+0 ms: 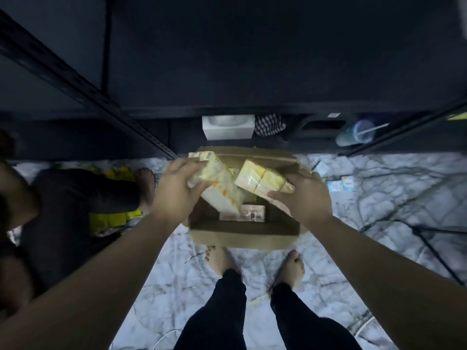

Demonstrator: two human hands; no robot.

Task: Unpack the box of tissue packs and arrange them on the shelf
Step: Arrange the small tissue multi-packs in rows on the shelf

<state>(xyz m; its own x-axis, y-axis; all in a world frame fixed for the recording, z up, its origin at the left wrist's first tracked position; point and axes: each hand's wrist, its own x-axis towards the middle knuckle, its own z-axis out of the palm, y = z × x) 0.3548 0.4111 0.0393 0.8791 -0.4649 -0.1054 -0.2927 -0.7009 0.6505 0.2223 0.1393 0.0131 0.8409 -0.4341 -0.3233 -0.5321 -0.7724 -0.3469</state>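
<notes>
Yellow and white tissue packs are in both hands, over the open cardboard box [242, 234] at the centre of the frame. The left hand [177, 190] grips a long pack [222, 188]; its thumb lies across the front and its fingers [188, 164] curl over the far edge. The long axis of this pack runs from the upper left down to the lower right, and its lower end dips into the box. The right hand [307, 198] holds a second pack [262, 179], with its fingers curled under and around the right end. This pack lies more flat, and its long axis goes from the left up to the right, a little tilted. The two packs are near each other but I cannot tell if they touch.

Inside the box, at the bottom, one more pack [252, 213] lies flat, partly hidden by the long pack. The box stands on a marble-pattern floor [164, 286], just in front of two bare feet [222, 261]. A dark shelf [252, 59] fills the upper part of the frame, and a white carton [228, 127] sits at its lower edge.
</notes>
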